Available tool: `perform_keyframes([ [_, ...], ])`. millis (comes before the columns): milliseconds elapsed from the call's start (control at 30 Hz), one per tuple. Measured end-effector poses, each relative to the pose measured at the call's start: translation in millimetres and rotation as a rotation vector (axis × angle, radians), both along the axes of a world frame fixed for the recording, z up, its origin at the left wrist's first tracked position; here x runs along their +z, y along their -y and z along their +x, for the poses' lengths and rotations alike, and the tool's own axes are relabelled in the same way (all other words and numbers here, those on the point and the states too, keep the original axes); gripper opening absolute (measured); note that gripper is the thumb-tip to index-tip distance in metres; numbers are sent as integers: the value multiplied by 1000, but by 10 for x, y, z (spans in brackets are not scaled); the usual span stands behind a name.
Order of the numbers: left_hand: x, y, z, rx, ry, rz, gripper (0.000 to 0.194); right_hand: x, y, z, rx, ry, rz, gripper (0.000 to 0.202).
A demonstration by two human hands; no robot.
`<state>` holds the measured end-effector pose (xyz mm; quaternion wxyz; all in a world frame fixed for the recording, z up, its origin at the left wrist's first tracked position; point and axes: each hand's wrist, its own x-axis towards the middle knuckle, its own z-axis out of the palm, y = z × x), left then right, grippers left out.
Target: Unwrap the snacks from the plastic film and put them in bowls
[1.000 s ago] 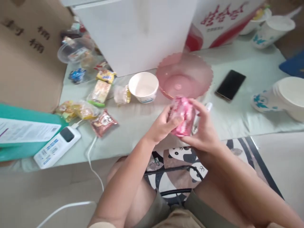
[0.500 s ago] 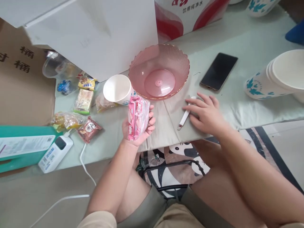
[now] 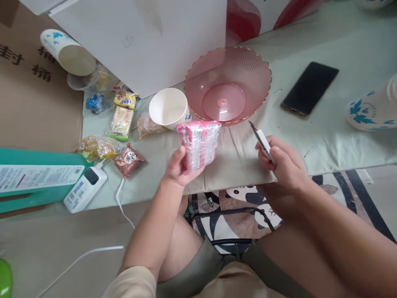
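My left hand (image 3: 180, 165) grips a pink pack of snack bars (image 3: 201, 145) wrapped in clear film, held up over the table's front edge. In my right hand (image 3: 283, 163) is a white utility knife (image 3: 263, 140), its blade tip exposed and pointing up and left. Beyond the hands, a pink translucent bowl (image 3: 223, 101) with a scalloped gold rim holds nothing. A white paper cup (image 3: 169, 107) stands just left of the bowl, behind the snack pack.
Several small wrapped snacks (image 3: 120, 120) lie at the left. A white power bank (image 3: 86, 189) with a cable sits near a green box (image 3: 37, 178). To the right are a black phone (image 3: 310, 88) and stacked paper cups (image 3: 372, 109). A white box (image 3: 149, 45) stands behind.
My right hand has picked the utility knife up from the table and turned its blade away from me. My left hand has turned the snack pack, showing its wrapped seam side.
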<state>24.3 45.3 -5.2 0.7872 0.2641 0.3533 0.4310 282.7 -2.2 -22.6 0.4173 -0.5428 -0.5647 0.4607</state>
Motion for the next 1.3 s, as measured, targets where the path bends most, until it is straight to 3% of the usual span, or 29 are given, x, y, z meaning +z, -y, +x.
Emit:
perform_keyframes([
  [100, -42, 46, 7, 119, -96, 110, 59, 53, 72, -339, 138, -401, -311, 46],
  [233, -81, 57, 47, 240, -141, 103, 41, 154, 97, -631, 256, -548, -413, 52],
  [467, -119, 89, 90, 198, -91, 99, 28, 162, 5, -711, 211, -465, -432, 51],
  [567, -81, 67, 56, 260, -89, 109, 28, 184, 18, -741, 277, -397, -505, 49],
  [700, 105, 0, -93, 376, -76, 166, 45, 224, 48, -721, 444, -245, -619, 49],
  [800, 233, -28, -190, 405, -53, 172, 51, 187, 22, -586, 405, 51, -431, 44],
  [933, 230, 0, -173, 348, -36, 125, 57, 66, -69, -342, 24, 651, 161, 27],
  [1000, 178, 31, -113, 301, -29, 136, 66, 41, -94, -280, -93, 761, 352, 24],
  [1067, 121, 67, -45, 217, -38, 152, 75, 59, -86, -286, -77, 686, 476, 25],
  [1167, 58, 116, 46, 39, -80, 168, 75, 103, -33, -384, 89, 424, 590, 35],
  [1300, 27, 148, 118, -89, -77, 157, 66, 86, 13, -493, 107, 291, 578, 38],
])
